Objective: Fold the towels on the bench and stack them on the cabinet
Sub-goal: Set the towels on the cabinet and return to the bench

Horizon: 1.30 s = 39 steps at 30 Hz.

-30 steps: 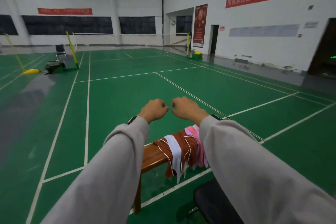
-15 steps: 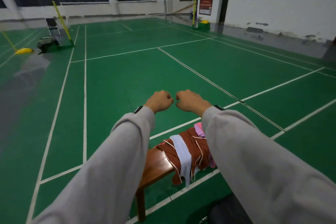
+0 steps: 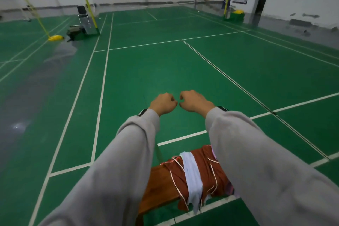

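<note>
Dim, flat indoor light, pale glare on the floor (image 3: 18, 126) at left, wide-angle bending and blur at edges.

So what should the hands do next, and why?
Probably lower the left hand and right hand to the towels on the bench and take one. Both hands are curled in the air, holding nothing, and the towels lie crumpled and unfolded.

Open air surrounds the left hand (image 3: 162, 103) and right hand (image 3: 194, 101). The towels (image 3: 194, 172) lie uncovered on the bench (image 3: 157, 185), between both sleeves (image 3: 128, 152).
</note>
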Motion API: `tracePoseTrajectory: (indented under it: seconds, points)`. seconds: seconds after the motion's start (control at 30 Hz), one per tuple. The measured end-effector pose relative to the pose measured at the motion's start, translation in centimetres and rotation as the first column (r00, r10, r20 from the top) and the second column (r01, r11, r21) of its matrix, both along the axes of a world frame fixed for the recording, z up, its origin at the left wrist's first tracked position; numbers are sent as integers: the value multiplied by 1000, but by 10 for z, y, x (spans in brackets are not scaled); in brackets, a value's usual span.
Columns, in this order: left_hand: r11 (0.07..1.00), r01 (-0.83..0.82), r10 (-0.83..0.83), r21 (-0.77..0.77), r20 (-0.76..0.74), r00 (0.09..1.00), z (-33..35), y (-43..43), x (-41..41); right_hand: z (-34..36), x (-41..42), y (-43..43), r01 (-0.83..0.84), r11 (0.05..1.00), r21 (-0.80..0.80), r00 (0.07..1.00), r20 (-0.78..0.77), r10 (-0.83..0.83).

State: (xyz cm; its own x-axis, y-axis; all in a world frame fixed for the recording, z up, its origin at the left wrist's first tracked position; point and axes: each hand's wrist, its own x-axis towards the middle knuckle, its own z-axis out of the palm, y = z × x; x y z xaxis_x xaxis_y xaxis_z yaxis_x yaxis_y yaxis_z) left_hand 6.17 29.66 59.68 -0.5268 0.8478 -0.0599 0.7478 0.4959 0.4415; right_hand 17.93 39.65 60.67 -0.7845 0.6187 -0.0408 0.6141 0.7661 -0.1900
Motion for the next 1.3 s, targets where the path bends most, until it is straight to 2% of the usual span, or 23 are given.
tracePoseTrajectory:
  seconds: [0.47,0.7,0.97,1.2,1.3]
  points:
    - [1000,-19,20,-16,60,998,-17,90,-112,-19,-131,79,-101,994,41,993,66,98]
    - [999,-26,27,-30,51,998,-9,109,-173,-16,-189,93,-59,998,24,998,19,59]
    - [1000,1,0,-28,37,999,-3,115,-202,-6,-217,96,-49,998,43,998,38,47]
    - [998,-69,69,8,-72,995,7,119,-223,6,-227,106,-37,992,123,998,48,31]
    - [998,-55,55,1,-73,996,8,119,-229,8,-226,113,-24,992,125,999,43,19]
